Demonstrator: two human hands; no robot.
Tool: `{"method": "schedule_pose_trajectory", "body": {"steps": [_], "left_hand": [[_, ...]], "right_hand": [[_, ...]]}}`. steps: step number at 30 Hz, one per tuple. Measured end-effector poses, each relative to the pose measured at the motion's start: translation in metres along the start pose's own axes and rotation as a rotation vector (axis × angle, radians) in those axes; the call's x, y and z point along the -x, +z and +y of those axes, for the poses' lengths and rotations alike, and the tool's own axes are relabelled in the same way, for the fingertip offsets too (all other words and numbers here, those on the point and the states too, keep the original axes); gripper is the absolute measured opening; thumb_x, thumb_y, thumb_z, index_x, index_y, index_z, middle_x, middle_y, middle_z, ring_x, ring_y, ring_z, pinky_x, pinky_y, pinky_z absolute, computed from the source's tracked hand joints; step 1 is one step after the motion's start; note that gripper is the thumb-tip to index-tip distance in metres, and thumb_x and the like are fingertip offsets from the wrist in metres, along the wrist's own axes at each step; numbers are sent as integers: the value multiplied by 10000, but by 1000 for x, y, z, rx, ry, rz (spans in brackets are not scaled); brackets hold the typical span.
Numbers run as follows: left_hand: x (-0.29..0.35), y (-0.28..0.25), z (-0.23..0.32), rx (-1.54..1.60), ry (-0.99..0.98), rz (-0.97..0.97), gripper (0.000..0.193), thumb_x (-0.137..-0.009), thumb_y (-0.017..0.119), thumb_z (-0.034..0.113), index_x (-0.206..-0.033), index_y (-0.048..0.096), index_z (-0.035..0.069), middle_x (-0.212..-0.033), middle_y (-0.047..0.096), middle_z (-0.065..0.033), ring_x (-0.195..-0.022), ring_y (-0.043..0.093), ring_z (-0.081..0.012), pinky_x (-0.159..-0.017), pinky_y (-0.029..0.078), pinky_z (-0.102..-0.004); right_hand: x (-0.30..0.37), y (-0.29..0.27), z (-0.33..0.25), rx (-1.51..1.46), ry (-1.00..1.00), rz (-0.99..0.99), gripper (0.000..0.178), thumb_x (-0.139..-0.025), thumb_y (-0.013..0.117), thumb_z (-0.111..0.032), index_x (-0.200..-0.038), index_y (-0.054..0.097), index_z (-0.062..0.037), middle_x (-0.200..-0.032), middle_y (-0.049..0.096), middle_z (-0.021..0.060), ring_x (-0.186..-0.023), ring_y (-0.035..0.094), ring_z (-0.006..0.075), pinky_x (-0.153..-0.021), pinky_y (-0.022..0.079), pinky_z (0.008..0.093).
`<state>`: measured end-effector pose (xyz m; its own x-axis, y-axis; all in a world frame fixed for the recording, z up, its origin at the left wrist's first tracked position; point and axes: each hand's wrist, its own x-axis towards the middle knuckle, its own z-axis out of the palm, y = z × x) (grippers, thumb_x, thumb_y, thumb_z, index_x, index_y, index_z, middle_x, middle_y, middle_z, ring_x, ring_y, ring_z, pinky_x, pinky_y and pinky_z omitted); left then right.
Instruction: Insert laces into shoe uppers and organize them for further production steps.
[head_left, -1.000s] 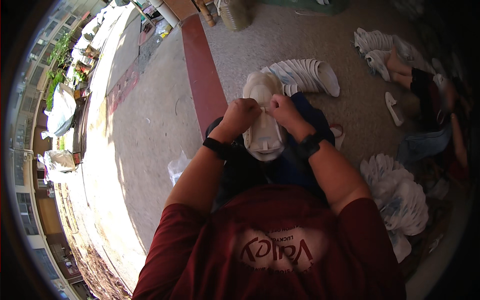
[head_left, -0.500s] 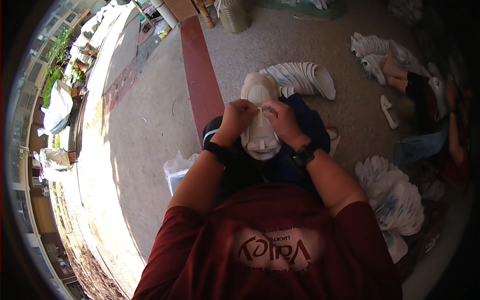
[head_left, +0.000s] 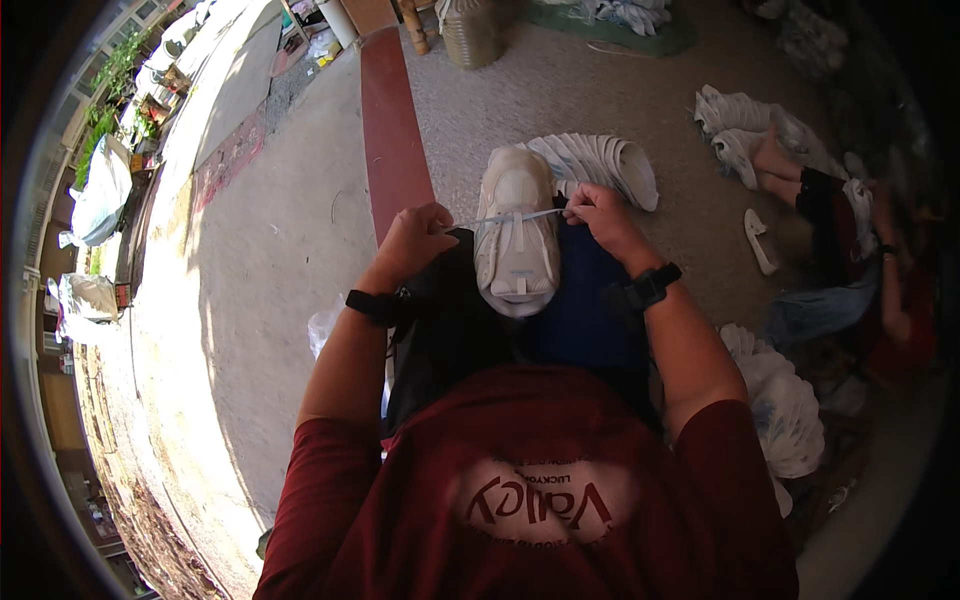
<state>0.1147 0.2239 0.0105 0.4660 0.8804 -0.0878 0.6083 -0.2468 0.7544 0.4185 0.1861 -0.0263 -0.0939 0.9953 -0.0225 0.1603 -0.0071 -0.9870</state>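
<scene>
A white shoe (head_left: 518, 265) rests on my lap with its toe pointing away from me. A thin pale lace (head_left: 530, 215) runs across the shoe's tongue and is drawn out to both sides. My left hand (head_left: 418, 238), left of the shoe, is closed in a pinch on one end of the lace. To the right of the shoe, my right hand (head_left: 602, 218) pinches the other end. Both hands are apart from the shoe itself. The lace ends inside my fingers are hidden.
A curved row of nested white shoe uppers (head_left: 610, 165) lies on the floor just beyond. More white uppers are heaped (head_left: 785, 410) at my right. Another person (head_left: 835, 205) sits at the far right beside a single white shoe (head_left: 762, 240). A woven basket (head_left: 468, 35) stands ahead.
My hands have moved apart from over the middle of the shoe, left and right. The lace is now stretched across between them.
</scene>
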Motion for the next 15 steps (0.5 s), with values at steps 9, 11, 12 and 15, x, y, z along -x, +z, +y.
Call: {"method": "schedule_pose_trajectory", "body": {"steps": [9,11,12,15], "left_hand": [[23,0,-46,-73,-80,385,165,-729,594,98,-861,611,1,-715,619,-175,-677,622,-294,-597,468,-365],[31,-9,-53,-84,-163,434,168,-745,581,108,-871,616,4,-742,626,-189,-713,627,-319,-612,472,-378],[30,-13,-54,-65,-157,451,164,-752,587,112,-869,618,1,-731,622,-186,-694,624,-308,-608,470,-372],[29,-22,-65,56,-189,491,167,-778,606,136,-851,622,-13,-679,616,-144,-611,594,-226,-573,454,-337]], "right_hand": [[-3,38,-10,604,-342,-45,77,-748,534,-10,-810,576,6,-751,592,160,-720,601,271,-643,484,367],[-7,43,-10,935,-485,-9,50,-739,530,-20,-714,567,2,-728,577,203,-690,599,353,-618,486,412],[-7,39,-13,1027,-519,-8,80,-746,527,-33,-680,561,-4,-703,564,201,-674,593,357,-598,485,418],[-1,29,-21,1046,-569,-8,145,-802,478,-77,-681,529,-14,-678,519,192,-658,547,371,-564,432,439]]}}
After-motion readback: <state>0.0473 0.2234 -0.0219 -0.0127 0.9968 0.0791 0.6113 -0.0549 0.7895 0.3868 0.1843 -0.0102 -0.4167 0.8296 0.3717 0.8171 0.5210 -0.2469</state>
